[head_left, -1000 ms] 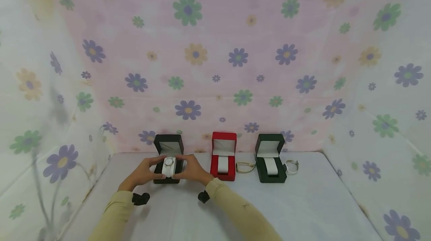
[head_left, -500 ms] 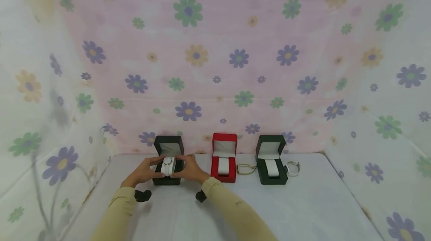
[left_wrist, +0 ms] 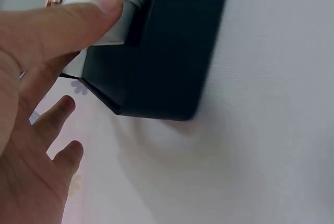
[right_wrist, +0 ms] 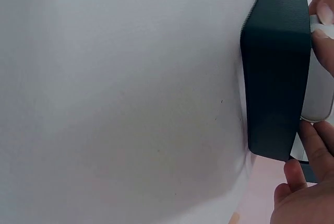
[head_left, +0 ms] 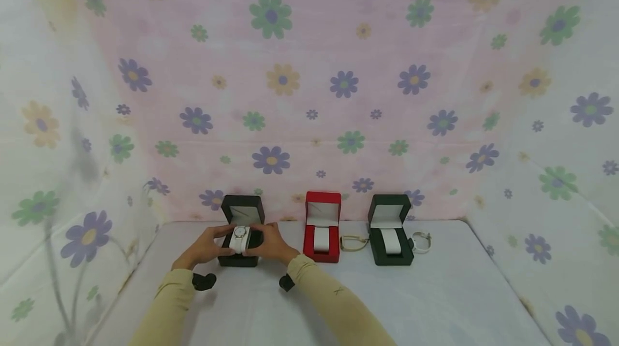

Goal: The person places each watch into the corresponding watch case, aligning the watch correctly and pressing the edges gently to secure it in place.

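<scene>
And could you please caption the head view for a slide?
Left hand and right hand hold a white watch at a dark box; red box and green box stand open alongside.

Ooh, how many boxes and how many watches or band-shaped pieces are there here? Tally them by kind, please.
Open boxes: 3 (near-black box, red box, green box)
White-strapped watch: 1
Loops, watches or bracelets, unclear: 2 (gold loop, silvery loop)
Total: 6

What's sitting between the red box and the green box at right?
A gold-coloured band lies on the table between the red box and the green box, as the head view shows. Whether it touches the green box is unclear.
</scene>
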Motion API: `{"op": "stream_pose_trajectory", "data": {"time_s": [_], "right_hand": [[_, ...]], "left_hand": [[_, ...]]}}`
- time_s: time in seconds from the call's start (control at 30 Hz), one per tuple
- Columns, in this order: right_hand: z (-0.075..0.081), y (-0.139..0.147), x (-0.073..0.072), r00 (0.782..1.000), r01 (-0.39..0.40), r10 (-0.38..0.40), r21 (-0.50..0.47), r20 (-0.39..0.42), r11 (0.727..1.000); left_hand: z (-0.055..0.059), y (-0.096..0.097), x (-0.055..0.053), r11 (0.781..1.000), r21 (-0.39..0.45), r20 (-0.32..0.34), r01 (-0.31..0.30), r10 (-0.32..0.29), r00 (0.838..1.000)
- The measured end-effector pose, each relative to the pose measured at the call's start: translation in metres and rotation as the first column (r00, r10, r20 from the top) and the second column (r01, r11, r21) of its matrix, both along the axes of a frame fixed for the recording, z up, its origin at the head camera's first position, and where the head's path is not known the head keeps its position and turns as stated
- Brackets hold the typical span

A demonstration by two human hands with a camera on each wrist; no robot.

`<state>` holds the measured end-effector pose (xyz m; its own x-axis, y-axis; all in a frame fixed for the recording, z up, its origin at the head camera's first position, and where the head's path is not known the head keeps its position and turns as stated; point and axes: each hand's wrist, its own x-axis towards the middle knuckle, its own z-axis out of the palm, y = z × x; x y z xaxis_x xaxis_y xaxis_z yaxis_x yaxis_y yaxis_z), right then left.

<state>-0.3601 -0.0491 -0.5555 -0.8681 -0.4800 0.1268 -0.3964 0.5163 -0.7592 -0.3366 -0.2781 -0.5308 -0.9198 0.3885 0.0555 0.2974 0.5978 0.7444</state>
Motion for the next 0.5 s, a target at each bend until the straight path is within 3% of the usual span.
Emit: {"op": "stream_pose_trajectory", "data": {"time_s": [0.27, 0.5], "right_hand": [[-0.003, -0.0017, 0.0012, 1.0, 0.007, -0.006, 0.054, -0.031, 0.999], [-0.002, -0.0025, 0.0017, 0.994, 0.013, -0.006, 0.063, -0.11, 0.998]], "left_hand": [[-0.0062, 0.0025, 0.0064, 1.0, 0.012, 0.024, -0.029, 0.028, 0.999], [-0.0099, 0.004, 0.0061, 0.998, -0.033, -0.038, -0.061, 0.06, 0.997]]}}
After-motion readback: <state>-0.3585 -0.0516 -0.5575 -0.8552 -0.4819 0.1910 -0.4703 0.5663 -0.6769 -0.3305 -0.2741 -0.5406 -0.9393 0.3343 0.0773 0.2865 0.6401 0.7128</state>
